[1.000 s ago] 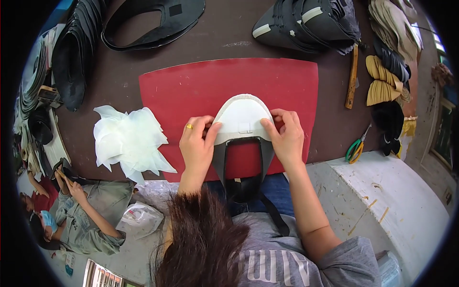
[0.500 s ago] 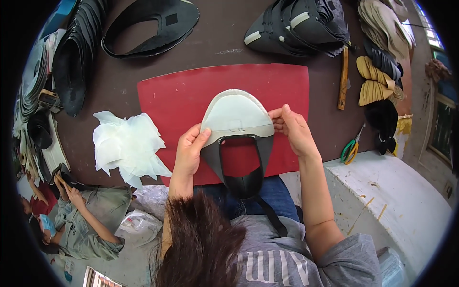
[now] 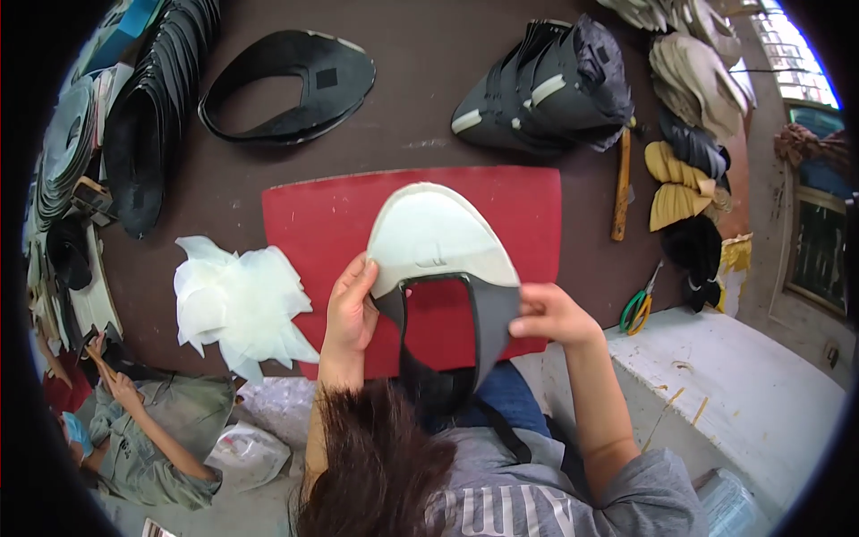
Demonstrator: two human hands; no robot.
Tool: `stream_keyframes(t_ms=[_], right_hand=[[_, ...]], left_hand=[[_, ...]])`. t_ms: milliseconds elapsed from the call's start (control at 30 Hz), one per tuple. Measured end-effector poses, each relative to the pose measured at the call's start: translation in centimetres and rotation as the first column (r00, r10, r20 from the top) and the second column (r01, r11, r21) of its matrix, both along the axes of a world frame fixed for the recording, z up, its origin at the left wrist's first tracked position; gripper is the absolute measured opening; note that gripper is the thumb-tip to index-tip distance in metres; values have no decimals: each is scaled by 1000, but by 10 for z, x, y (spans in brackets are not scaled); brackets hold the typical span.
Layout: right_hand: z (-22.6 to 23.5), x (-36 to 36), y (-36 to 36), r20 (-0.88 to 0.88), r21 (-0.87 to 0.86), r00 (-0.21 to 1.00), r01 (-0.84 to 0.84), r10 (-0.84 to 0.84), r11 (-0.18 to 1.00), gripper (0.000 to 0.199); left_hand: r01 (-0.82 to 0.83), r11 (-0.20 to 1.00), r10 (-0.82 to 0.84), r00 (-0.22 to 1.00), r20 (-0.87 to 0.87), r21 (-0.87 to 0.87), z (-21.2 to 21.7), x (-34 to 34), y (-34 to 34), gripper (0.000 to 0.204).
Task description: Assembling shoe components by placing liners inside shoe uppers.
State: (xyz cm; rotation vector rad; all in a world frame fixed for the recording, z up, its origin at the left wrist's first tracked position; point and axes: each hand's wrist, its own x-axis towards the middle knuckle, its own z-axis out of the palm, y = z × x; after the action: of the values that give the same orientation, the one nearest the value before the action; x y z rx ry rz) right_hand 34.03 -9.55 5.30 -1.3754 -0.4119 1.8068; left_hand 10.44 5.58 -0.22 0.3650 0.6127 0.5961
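Note:
A shoe upper (image 3: 490, 327) is held up in front of me, its white toe lining (image 3: 437, 234) at the far end and its dark grey sides around an opening. My left hand (image 3: 351, 309) pinches its left edge beside the white part, thumb on top. My right hand (image 3: 559, 315) has its fingers closed at the right edge, where the dark side begins; the fingertips are partly hidden. Beneath the upper lies a red mat (image 3: 313, 219) on the brown table. Left of the mat is a loose pile of thin white pieces (image 3: 240, 300).
Dark uppers (image 3: 550, 89) are bundled at the far right, with a ring-shaped dark piece (image 3: 344, 85) at the far left. A wooden-handled hammer (image 3: 621, 188) and scissors (image 3: 637, 311) lie to the right. A co-worker's hand (image 3: 123, 389) shows at lower left.
The upper has tilted, its toe lining turning more toward the view. My right hand has come nearer to me along its right edge. The whole view has shifted slightly.

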Motion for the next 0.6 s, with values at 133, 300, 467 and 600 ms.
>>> stream_keyframes(t_ms=[133,300,467,600], right_hand=[[74,57,-2,561,529,513,381,-650,758,21],[104,150,117,865,475,-331,298,-377,828,24],[11,165,213,964,110,177,408,-197,906,39],[-1,57,256,829,177,-546,41,-126,983,42]], left_hand=[[-13,998,17,997,78,-54,21,12,2,36],[198,954,-131,950,-282,223,1,-16,-15,42],[248,945,-162,921,-353,213,-2,-43,-29,35],[164,971,-105,947,-303,175,-11,-68,-37,31]])
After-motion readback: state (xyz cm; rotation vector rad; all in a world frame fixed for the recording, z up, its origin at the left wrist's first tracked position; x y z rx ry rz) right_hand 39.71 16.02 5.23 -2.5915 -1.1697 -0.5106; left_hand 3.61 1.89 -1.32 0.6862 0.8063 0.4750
